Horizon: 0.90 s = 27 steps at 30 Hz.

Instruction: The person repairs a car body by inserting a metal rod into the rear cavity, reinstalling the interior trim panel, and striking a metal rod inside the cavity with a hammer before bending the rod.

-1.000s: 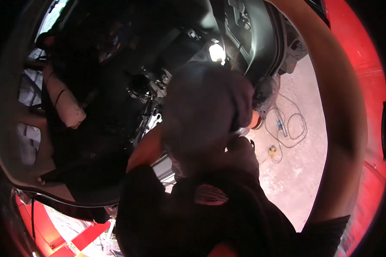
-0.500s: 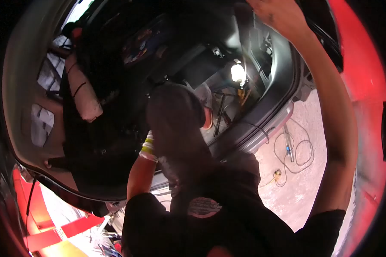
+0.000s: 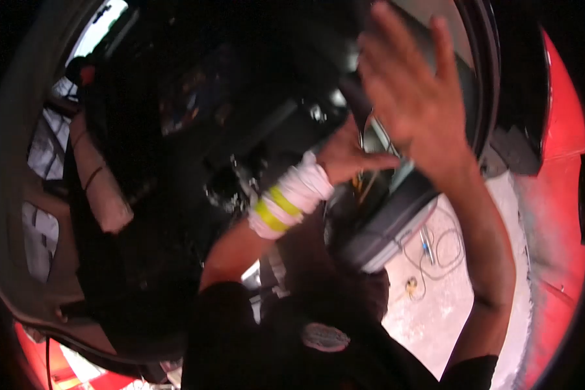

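My right hand (image 3: 413, 107) is raised over the right side of a vehicle's open rear compartment, its fingers spread and nothing in them. Just to its left, my left hand (image 3: 351, 153) reaches forward with the thumb stretched out towards my right wrist; its other fingers are partly lost in shadow and blur, and I see nothing held. Around my left wrist sits a bunched white band (image 3: 292, 198) with yellow stripes. Beneath both hands lies the compartment's dark side trim and sill (image 3: 396, 224).
A beige rolled bundle (image 3: 101, 182) with dark straps lies at the left of the dark interior. Outside, a thin cable (image 3: 445, 237) loops over the pale floor beside a blue-and-metal stick-like tool (image 3: 426, 246). Red body panels (image 3: 565, 195) stand at the right.
My left hand has come up from behind my knee to beside my right hand. The right hand has dropped lower into view with spread fingers. The bright lamp no longer shows.
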{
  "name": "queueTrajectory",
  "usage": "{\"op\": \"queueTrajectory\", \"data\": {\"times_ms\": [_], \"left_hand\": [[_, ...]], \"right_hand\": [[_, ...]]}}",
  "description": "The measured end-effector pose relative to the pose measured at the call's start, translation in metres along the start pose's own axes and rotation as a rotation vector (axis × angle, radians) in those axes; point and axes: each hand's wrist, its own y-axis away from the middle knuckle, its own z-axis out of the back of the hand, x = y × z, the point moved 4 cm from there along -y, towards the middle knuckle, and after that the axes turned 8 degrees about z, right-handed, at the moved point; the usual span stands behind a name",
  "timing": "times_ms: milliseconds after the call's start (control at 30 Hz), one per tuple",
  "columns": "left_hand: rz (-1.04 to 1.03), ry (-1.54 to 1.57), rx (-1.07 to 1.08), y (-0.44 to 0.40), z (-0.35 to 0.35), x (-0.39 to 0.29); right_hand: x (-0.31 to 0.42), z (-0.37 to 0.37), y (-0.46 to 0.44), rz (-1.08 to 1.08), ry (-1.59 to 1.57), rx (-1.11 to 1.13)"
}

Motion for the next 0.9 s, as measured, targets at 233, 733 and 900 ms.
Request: {"op": "queueTrajectory", "data": {"times_ms": [233, 733, 900], "left_hand": [[0.232, 0.027, -0.205, -0.064, 0.113, 0.154], [0.010, -0.830, -0.619, -0.319, 0.415, 0.294], [0.105, -0.484, -0.494, -0.391, 0.388, 0.259]], "right_hand": [[-0.002, -0.121, -0.045, 0.022, 0.061, 0.043], [-0.055, -0.272, -0.200, -0.307, -0.247, 0.092], [-0.090, -0.241, -0.189, 0.228, 0.193, 0.028]]}}
